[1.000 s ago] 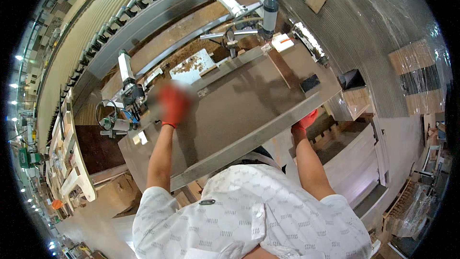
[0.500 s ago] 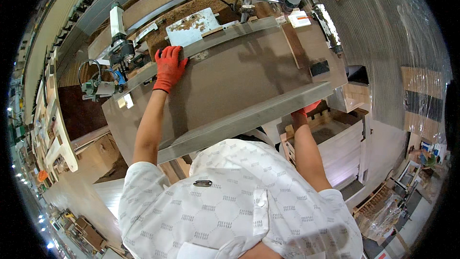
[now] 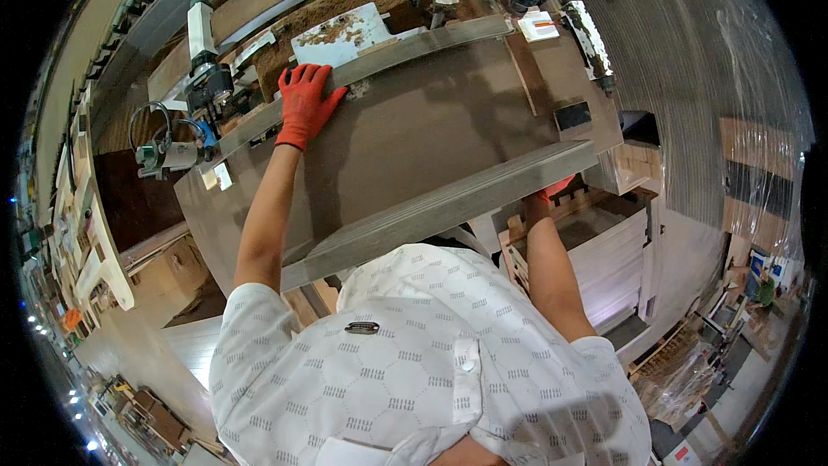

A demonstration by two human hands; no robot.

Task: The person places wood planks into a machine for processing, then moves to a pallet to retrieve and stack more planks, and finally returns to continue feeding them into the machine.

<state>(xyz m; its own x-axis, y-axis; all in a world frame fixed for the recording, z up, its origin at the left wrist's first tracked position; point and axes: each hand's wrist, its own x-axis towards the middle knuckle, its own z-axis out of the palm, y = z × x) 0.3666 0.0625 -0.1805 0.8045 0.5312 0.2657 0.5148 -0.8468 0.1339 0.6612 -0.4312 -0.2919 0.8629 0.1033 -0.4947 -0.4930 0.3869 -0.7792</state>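
Observation:
My left hand (image 3: 304, 106), in a red glove, rests on the long grey strip (image 3: 414, 52) along the far edge of a brown work table (image 3: 388, 134). Its fingers are spread and the thumb points out to the right; nothing is held in it. Along the near side of the table runs a second thick grey strip (image 3: 448, 200) with a layered, streaked surface. My right hand (image 3: 559, 187), also red-gloved, reaches under the right end of this near strip. Most of it is hidden there, so its grip cannot be seen.
Clamp-like machine parts (image 3: 209, 82) stand beyond my left hand, with a hose-fitted unit (image 3: 170, 155) beside them. Behind the strip lies a white metal plate (image 3: 343, 33) strewn with sawdust. A narrow brown wooden strip (image 3: 522, 76) lies at the table's right. Below right sits a wooden crate (image 3: 608, 229).
The whole view has shifted slightly. My left thumb stands further out from the fingers, while that hand stays on the far strip. My right hand remains under the near strip.

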